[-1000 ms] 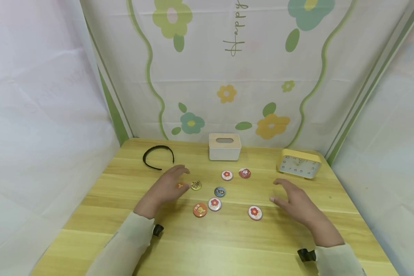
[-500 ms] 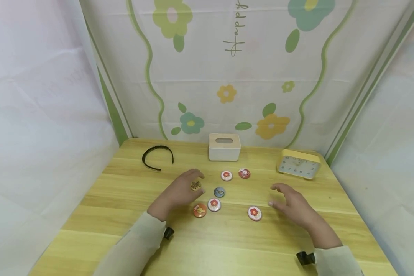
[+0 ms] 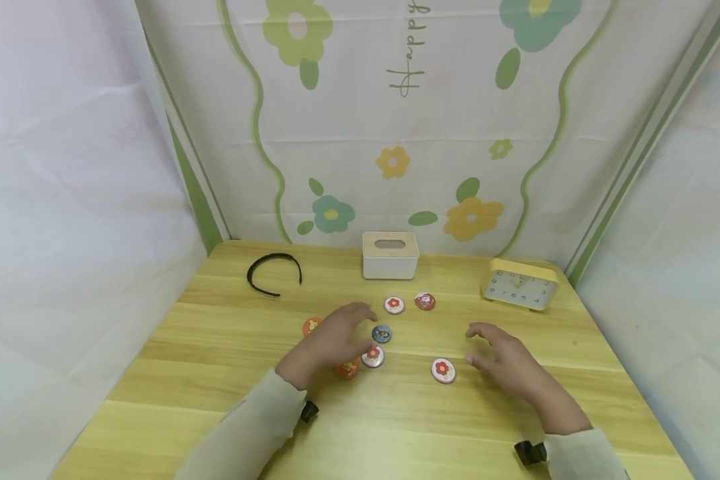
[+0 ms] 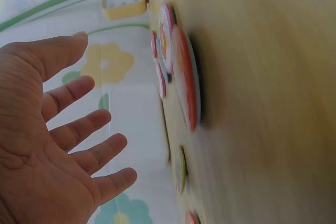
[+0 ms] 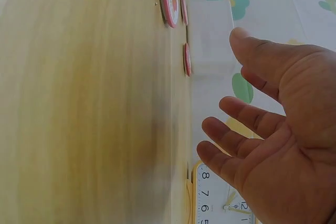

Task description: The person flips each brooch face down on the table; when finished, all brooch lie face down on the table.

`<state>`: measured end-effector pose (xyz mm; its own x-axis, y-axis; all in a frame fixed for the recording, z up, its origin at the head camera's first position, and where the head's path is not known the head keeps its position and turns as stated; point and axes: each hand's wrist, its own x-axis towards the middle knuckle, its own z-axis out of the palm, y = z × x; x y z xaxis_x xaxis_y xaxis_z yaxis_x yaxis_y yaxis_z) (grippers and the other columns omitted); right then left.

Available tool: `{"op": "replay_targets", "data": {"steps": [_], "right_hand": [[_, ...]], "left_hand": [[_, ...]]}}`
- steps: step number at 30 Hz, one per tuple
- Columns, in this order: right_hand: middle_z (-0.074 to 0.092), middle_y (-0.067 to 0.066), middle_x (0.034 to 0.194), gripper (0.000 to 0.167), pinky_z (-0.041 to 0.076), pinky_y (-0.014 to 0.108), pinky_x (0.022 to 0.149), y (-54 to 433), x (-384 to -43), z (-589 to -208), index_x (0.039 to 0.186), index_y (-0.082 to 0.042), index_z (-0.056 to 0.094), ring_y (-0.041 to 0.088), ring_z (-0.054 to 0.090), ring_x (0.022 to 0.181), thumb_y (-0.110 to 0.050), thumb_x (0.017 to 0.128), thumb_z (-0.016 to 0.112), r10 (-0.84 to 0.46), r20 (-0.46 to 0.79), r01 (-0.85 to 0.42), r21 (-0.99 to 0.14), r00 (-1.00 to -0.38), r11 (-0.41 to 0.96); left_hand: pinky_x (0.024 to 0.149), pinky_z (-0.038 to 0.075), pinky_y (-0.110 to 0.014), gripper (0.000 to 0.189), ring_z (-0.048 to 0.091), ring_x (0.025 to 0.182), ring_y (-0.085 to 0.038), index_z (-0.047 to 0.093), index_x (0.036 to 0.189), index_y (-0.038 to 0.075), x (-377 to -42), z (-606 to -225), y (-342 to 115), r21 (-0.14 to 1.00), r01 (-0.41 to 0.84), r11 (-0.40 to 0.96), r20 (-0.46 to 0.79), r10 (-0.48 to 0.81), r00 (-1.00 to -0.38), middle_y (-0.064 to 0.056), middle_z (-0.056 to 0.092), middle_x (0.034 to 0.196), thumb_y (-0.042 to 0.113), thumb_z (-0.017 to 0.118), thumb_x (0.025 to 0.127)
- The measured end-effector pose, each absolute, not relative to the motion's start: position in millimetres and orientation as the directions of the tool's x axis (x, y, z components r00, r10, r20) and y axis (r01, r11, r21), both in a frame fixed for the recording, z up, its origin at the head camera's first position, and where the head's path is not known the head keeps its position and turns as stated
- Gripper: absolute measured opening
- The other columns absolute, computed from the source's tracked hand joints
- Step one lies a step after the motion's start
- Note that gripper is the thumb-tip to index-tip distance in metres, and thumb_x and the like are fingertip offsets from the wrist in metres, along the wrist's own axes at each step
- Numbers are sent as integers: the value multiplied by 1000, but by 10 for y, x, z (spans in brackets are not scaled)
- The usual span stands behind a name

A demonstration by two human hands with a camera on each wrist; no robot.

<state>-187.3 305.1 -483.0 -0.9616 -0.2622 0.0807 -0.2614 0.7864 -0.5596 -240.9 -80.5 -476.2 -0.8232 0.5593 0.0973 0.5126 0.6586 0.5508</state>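
Observation:
Several round badges lie scattered on the wooden table (image 3: 216, 373). My left hand (image 3: 333, 339) hovers over the left ones with fingers apart, holding nothing. Close to its fingertips are a blue badge (image 3: 383, 334) and a white badge with a red flower (image 3: 373, 358). An orange badge (image 3: 349, 370) shows partly below the hand, another orange badge (image 3: 311, 325) behind it. The yellow badge (image 4: 181, 170) appears only in the left wrist view. My right hand (image 3: 510, 363), empty and loosely bent, is just right of another flower badge (image 3: 443, 371).
Farther back lie a third flower badge (image 3: 394, 305) and a red badge (image 3: 425, 301). A white tissue box (image 3: 390, 265) stands at the back middle, a yellow clock (image 3: 521, 287) at the back right. A black headband (image 3: 258, 270) lies at the back left. Printed cloth hangs behind.
My left hand has moved right across the badges, uncovering the left orange one and covering the yellow one. My right hand has shifted slightly left and nearer. The badges stay in place.

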Motion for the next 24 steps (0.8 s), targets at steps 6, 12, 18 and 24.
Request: {"op": "replay_targets", "data": {"steps": [6,12,18,24], "right_hand": [[56,22,160,30,40,72,120,3039,-1877,-4848,133,-13,68,53,48,150,-17,104,76,-276,79,-271,-566,-958,779],[60,18,157,33,46,69,116,3016,-1878,-4894,135,-14,69,52,55,144,-18,103,77,-268,48,-244,-584,-962,774],[69,11,148,37,50,65,113,3000,-1879,-4955,139,-18,70,45,62,139,-20,103,77,-262,2,-212,-593,-965,777],[72,6,144,36,50,61,116,2981,-1868,-4995,137,-18,72,38,63,140,-18,102,79,-273,-10,-211,-607,-962,766]], "left_hand": [[125,43,-54,41,49,154,-39,70,137,10,-2383,-4783,-654,550,538,639,101,589,-802,-16,51,165,26,78,101],[124,46,-49,43,56,148,-31,70,139,14,-2334,-4823,-503,508,572,644,106,612,-784,-11,58,159,31,80,101],[126,43,-45,41,52,152,-28,70,138,17,-2289,-4840,-372,512,571,642,87,622,-778,-9,57,161,30,80,101],[127,43,-44,37,53,152,-27,71,136,17,-2263,-4821,-254,519,578,630,85,634,-768,-8,58,161,27,80,102]]}}
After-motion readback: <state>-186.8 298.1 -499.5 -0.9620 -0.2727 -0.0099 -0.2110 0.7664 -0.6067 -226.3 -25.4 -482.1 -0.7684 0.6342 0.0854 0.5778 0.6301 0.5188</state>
